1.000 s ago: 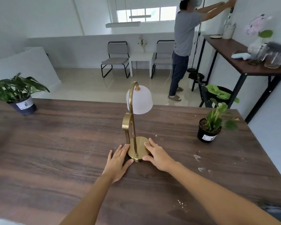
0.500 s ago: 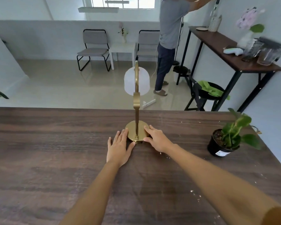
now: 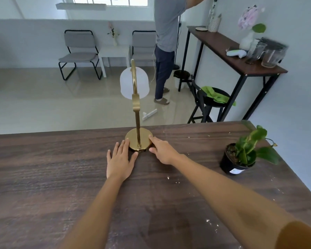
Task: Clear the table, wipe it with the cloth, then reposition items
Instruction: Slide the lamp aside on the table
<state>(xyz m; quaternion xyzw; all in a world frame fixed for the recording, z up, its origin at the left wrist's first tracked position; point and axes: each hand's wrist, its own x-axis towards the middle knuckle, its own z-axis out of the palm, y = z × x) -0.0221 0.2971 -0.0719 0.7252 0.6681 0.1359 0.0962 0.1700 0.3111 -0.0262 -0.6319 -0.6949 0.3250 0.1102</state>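
A brass lamp (image 3: 138, 139) with a white shade stands upright near the far edge of the dark wooden table (image 3: 43, 177). My left hand (image 3: 119, 161) lies flat on the table, fingertips touching the left side of the round base. My right hand (image 3: 162, 150) touches the base's right side with spread fingers. A green cloth (image 3: 216, 96) lies on a black stool beyond the table. A small potted plant (image 3: 241, 157) sits at the table's right end. Pale crumbs speckle the wood on the right.
A person (image 3: 166, 45) stands by the wall at a high side table (image 3: 241, 56) holding jugs, a vase and a white device. Two grey chairs (image 3: 79, 53) and a small white table stand across the floor. A white object (image 3: 149, 115) lies on the floor.
The lamp has slid away from me to the table's far edge with both hands at its base. The left potted plant has dropped out of view as my head turned.
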